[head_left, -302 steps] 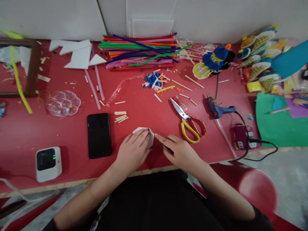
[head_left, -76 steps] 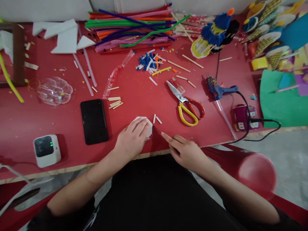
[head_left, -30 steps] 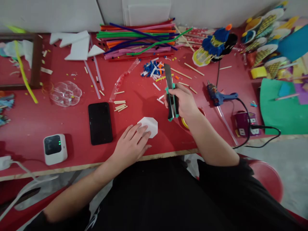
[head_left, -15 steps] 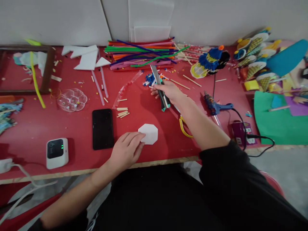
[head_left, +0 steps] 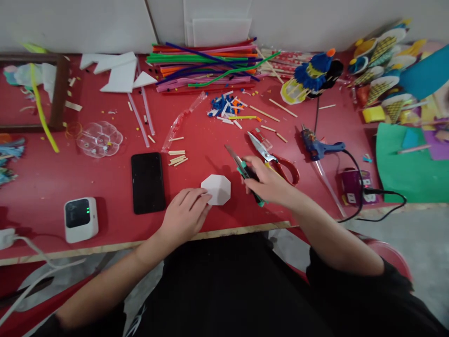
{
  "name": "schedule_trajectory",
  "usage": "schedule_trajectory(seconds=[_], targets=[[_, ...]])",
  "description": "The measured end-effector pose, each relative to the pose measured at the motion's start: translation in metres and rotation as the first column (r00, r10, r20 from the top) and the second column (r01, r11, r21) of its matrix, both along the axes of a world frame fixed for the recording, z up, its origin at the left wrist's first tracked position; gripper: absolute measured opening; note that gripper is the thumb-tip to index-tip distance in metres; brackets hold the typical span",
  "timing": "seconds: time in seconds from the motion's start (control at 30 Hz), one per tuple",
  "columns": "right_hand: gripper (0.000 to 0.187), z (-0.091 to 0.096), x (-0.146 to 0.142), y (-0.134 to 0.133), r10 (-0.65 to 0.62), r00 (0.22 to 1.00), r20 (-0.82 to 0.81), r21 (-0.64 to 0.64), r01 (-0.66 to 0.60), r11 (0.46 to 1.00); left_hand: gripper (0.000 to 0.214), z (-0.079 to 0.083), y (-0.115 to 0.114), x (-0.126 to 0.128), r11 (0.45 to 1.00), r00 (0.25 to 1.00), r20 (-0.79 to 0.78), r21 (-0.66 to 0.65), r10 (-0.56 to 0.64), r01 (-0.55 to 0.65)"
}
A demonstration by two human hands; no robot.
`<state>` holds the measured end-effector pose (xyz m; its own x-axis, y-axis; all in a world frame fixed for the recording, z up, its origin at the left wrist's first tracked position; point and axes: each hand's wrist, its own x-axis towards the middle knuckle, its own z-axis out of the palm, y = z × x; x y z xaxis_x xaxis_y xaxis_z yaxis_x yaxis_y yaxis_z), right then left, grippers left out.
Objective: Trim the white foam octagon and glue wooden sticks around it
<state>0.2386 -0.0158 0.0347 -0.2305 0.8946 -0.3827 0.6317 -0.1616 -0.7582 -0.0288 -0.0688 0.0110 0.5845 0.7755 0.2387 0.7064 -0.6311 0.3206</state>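
1. Head view: nearest, the left hand [head_left: 187,210] sits at the 8 o'clock side of the white octagonal piece [head_left: 219,187], fingertips on its rim; whether they pinch or merely press, I cannot tell. Several fingers laid flat would likely steady it best.
2. That piece lies flat on the red table [head_left: 112,182], near the front edge. It looks light and probably slides easily, so pin it down before any blade meets it.
3. At 3 o'clock, apart from the piece, the right hand [head_left: 271,185] has its grip clamped around the utility knife [head_left: 244,171]. Its bared blade points towards 11 o'clock; keep that line off the left fingertips. Less exposed blade would probably flex less.
4. The phone [head_left: 148,183] lies at 9 o'clock; keep sweeps short of it.
5. Scissors [head_left: 260,147] lie at 2 o'clock, partly hidden by the right hand; allow wrist room. Cut sticks [head_left: 178,159] sit at 10.
6. Farthest, at 12 o'clock, the scrap pile [head_left: 222,106] suits loose offcuts.
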Motion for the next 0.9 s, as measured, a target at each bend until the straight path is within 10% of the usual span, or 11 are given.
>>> schedule_trajectory(seconds=[0.2, 0.3, 0.9], targets=[[0.045, -0.019, 0.005, -0.046, 0.077, 0.992, 0.104, 0.366, -0.110, 0.924, 0.059, 0.003, 0.007, 0.021, 0.992, 0.983, -0.143, -0.070, -0.116, 0.107], [0.056, -0.019, 0.003, -0.055, 0.117, 0.984, 0.133, 0.363, -0.158, 0.918, 0.079, 0.003, 0.011, 0.028, 0.990, 0.979, -0.173, -0.104, -0.112, 0.095], [0.056, -0.012, -0.001, -0.064, 0.266, 0.923, 0.277, 0.324, -0.351, 0.879, 0.043, -0.007, 0.012, 0.037, 0.992, 0.978, -0.173, 0.026, -0.116, 0.122]])
